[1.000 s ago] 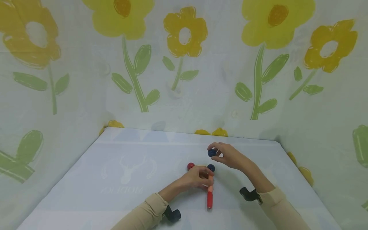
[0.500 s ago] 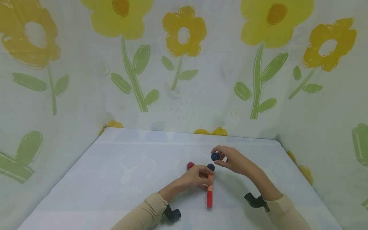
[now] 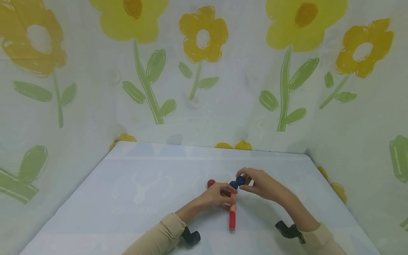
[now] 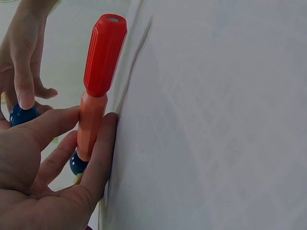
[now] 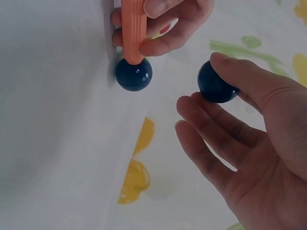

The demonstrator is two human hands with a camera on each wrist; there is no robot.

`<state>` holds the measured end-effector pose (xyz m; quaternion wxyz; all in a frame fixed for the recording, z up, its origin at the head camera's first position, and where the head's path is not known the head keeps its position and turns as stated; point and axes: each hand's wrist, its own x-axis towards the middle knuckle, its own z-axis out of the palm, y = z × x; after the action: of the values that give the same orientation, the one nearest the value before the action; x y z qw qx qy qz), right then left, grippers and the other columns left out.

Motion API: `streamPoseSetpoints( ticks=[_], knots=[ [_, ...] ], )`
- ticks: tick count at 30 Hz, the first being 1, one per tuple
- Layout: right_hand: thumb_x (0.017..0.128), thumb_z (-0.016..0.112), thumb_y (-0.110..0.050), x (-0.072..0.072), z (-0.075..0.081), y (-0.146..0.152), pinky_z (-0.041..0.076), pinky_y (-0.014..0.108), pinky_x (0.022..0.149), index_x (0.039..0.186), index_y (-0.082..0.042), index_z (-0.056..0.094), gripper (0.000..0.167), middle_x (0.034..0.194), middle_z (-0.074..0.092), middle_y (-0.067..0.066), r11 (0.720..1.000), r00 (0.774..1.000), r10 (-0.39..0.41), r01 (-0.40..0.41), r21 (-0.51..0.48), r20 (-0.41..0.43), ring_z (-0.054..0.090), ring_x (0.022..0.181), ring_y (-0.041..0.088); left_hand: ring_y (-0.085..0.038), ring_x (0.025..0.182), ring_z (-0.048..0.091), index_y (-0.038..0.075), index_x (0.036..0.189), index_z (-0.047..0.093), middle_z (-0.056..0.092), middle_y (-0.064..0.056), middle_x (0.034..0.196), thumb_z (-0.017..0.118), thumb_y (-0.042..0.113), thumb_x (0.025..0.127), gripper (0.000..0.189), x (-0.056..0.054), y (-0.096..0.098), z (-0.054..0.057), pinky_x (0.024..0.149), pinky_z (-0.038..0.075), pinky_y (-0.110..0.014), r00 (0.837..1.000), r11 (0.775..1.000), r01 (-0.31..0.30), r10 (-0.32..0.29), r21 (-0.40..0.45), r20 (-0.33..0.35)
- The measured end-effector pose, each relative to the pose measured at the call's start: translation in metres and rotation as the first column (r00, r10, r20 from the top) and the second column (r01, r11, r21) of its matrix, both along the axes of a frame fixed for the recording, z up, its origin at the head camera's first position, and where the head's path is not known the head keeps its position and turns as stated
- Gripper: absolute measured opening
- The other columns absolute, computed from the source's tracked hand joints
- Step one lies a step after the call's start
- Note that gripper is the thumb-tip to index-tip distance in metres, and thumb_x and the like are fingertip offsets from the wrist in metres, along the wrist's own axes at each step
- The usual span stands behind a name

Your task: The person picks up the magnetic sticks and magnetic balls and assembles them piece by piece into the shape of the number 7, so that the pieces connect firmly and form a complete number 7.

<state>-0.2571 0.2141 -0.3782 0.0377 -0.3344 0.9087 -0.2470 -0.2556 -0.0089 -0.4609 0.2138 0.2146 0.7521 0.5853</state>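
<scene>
Fingers of my left hand [image 3: 214,196] pinch a ridged orange stick [image 4: 91,125] low over the table. A red stick [image 4: 105,55] joins its near end, and a glossy dark blue ball [image 5: 134,75] sits at its far end. Between thumb and fingers, my right hand [image 3: 262,185] holds a second dark blue ball [image 5: 214,85]. The two balls look close in the head view, but the right wrist view shows a gap between them. Beyond my left hand is a red ball [image 3: 211,183]. A yellow piece [image 4: 78,178] beside the first blue ball is mostly hidden by fingers.
The white table [image 3: 137,226] bears a faint deer print. A pale curtain [image 3: 229,117] with yellow flowers encloses its back and sides. Black wrist mounts [image 3: 192,238] stick out below both sleeves.
My right hand has come down, nearer and slightly right, bringing its blue ball beside the one on the orange stick. The left hand stays in place with the sticks.
</scene>
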Motion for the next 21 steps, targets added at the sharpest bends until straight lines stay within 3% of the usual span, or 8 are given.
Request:
streamPoseSetpoints(
  ticks=[21],
  knots=[
    [0.087,0.075,-0.018,0.015,-0.007,0.007,0.054,0.016,0.067,0.121,-0.013,0.06,0.038,0.102,0.068,-0.004,0.999,0.998,-0.02,0.019,0.028,0.054,0.06,0.085,0.006,-0.013,0.089,0.063,0.01,0.116,0.069,0.068,-0.002,0.103,0.073,0.014,0.088,0.028,0.001,0.001,0.002,0.078,0.06,-0.031,1.0,0.999,-0.027,0.027,-0.025,-0.013]
  ],
)
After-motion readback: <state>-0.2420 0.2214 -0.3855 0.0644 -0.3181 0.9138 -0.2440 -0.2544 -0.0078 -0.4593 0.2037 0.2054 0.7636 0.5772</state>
